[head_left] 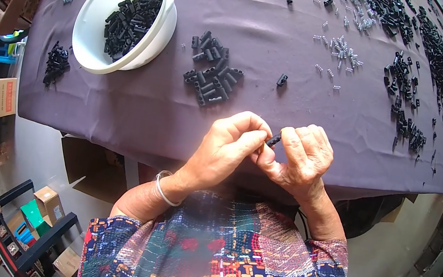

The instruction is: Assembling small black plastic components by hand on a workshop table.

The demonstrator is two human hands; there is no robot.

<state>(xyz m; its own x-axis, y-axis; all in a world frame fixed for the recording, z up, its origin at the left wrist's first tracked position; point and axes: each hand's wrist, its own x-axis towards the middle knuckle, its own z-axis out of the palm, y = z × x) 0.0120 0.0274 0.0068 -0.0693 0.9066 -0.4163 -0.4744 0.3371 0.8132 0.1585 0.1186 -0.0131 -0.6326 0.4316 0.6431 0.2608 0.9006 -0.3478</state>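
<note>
Just over the table's near edge my two hands meet. In my right hand (304, 157) a small black plastic cylinder (273, 140) is gripped between thumb and fingers. My left hand (224, 149) is closed in a pinch at the left end of this cylinder; whatever lies between its fingertips is too small to make out. Ahead of my hands a single black piece (282, 80) lies on the cloth. Left of it is a pile of black cylinders (213, 79). Small metal springs (344, 52) lie scattered farther off to the right.
A white tub (160, 30) of black parts stands tilted at the left, beside a small black heap (57, 63). More black pieces (408, 130) cover the right side of the purple-grey tablecloth (104, 111). Other people's arms show at both sides. A chair (24, 229) stands lower left.
</note>
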